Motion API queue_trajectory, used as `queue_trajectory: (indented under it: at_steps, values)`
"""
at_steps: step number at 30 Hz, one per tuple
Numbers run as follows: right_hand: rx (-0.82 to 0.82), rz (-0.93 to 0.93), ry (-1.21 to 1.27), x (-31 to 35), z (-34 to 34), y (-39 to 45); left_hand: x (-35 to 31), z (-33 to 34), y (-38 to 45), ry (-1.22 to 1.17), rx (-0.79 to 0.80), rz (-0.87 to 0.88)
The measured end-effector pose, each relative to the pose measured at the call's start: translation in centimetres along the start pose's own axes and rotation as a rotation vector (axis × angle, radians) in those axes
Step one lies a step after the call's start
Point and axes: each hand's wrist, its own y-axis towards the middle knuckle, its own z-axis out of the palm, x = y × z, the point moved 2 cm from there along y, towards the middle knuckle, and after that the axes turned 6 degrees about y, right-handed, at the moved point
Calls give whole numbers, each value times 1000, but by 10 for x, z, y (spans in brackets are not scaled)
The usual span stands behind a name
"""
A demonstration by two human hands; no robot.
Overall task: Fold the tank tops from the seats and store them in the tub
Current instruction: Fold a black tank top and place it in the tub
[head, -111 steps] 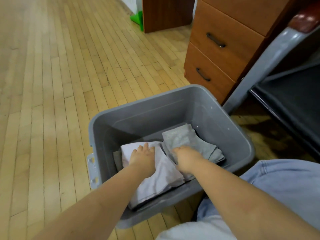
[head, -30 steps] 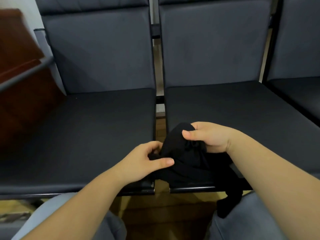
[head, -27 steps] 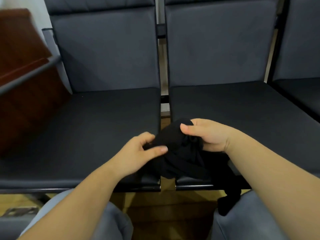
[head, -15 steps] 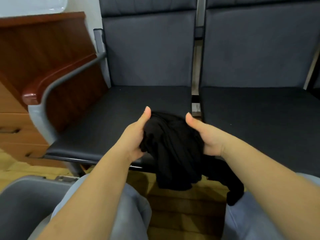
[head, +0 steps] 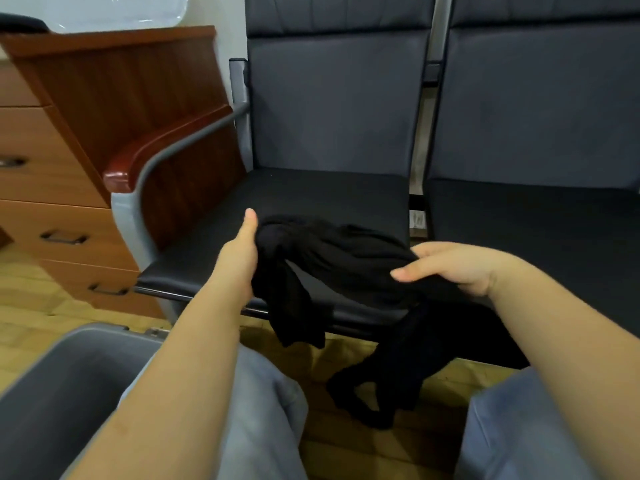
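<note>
Black tank top (head: 349,258) gripped by L hand (head: 242,252) and R hand (head: 460,268), hands apart, fabric stretched above seat (head: 311,199) front edge, ends hanging. Tub (head: 65,372) left of seat.

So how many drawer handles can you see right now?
3, all on the wooden drawers at left: top handle at the frame edge, middle handle, bottom handle. Others may lie out of frame.

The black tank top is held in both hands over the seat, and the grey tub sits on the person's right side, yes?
Not quite. The head view shows the grey tub at the lower left, by the person's left knee, not on the right. The rest holds: the left hand and the right hand both hold the black tank top over the front of the seat.
</note>
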Motion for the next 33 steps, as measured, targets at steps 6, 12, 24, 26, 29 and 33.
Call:
queue_trajectory:
  at_steps: [6,12,24,26,29,33]
  values:
    - [-49,-86,147,3,0,-13,28,38,-39,768,527,175]
    - [53,11,105,-1,12,-1,28,84,-66,545,724,230]
    - [-52,-54,144,6,-21,-28,11,47,-11,383,-34,231]
    - [-156,-106,175,5,-25,-30,19,46,-5,497,19,188]
    - [-203,-107,157,4,-18,-28,30,71,-17,518,260,253]
    - [-172,-12,47,1,-4,-20,36,93,-45,391,632,145]
